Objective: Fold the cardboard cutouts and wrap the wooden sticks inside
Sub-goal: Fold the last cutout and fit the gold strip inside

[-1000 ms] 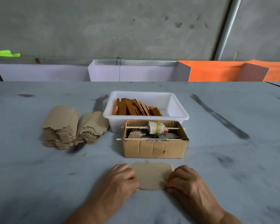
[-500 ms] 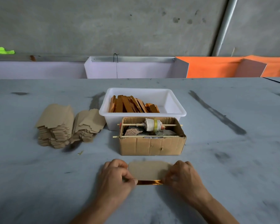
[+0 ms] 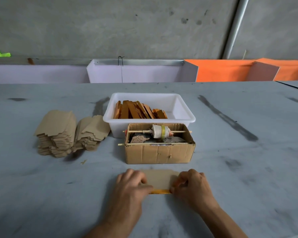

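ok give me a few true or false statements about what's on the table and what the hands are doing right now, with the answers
1. Both hands grip one cardboard cutout: left hand, right hand. True.
2. An orange wooden stick shows along the cutout's near edge. True.
3. The white plastic tub holds the cutout stacks. False: it holds orange wooden sticks; the cutout stacks sit on the table to its left.
4. The cardboard box stands behind the tub. False: it is in front.
5. A spool on a skewer spans the box. True.

Soft even daylight, faint shadows, wide-angle distortion
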`<state>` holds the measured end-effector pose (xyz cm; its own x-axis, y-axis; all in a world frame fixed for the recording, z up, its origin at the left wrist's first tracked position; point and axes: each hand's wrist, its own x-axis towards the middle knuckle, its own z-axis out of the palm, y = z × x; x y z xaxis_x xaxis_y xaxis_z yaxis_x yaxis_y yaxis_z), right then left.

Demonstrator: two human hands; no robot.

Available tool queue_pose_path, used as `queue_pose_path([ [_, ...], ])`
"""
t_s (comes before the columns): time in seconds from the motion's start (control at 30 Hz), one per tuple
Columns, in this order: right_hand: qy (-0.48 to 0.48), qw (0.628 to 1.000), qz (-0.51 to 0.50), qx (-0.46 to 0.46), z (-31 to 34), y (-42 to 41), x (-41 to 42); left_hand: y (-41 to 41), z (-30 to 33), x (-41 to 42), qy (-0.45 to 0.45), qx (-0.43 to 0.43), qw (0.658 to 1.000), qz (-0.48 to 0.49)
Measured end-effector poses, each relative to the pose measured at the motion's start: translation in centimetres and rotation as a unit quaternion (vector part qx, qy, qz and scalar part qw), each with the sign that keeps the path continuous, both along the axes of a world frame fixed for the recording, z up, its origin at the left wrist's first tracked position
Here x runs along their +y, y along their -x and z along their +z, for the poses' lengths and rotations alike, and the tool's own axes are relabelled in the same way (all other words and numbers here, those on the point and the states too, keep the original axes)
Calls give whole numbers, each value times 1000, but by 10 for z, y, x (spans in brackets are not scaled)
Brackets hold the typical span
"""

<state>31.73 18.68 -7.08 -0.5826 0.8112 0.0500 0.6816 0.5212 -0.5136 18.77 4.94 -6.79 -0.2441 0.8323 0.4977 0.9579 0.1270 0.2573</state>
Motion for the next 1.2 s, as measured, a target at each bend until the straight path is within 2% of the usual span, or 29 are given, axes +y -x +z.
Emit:
queue_pose_path([
  [0.03, -11, 1000, -2, -1, -1, 0, -1, -3, 0, 0, -6, 59, 998, -29],
  [0.1, -47, 999, -3, -2, 0, -2, -10, -4, -2, 0, -4, 109, 993, -41],
  [0.23, -220, 968, 87, 79, -3, -4, -28, -3, -5, -1, 11, 103, 993, -47],
  [0.3, -254, 947, 169, 102, -4, -1, -40, -3, -4, -1, 18, 83, 995, -55],
  [0.4, -214, 948, 209, 103, -6, -2, -42, -1, -4, -2, 36, 31, 996, -76],
  [0.6, -148, 973, 164, 64, -1, -22, -25, 12, -4, -9, 43, -75, 994, -63],
  [0.67, -133, 981, 143, 15, 2, -18, -20, 11, -5, -9, 60, -85, 993, -53],
  [0.8, -135, 987, 81, 41, 11, 1, -5, 9, -5, -9, 54, -112, 991, -55],
  [0.87, -128, 989, 74, 2, 12, 10, 0, 11, -3, -6, 38, -142, 989, -34],
  [1.0, -113, 986, 87, -84, 9, 20, 5, 19, 4, 11, 21, -128, 991, 35],
  [1.2, -70, 986, 117, -97, 9, 19, 14, 30, 12, 38, 130, -129, 979, 90],
])
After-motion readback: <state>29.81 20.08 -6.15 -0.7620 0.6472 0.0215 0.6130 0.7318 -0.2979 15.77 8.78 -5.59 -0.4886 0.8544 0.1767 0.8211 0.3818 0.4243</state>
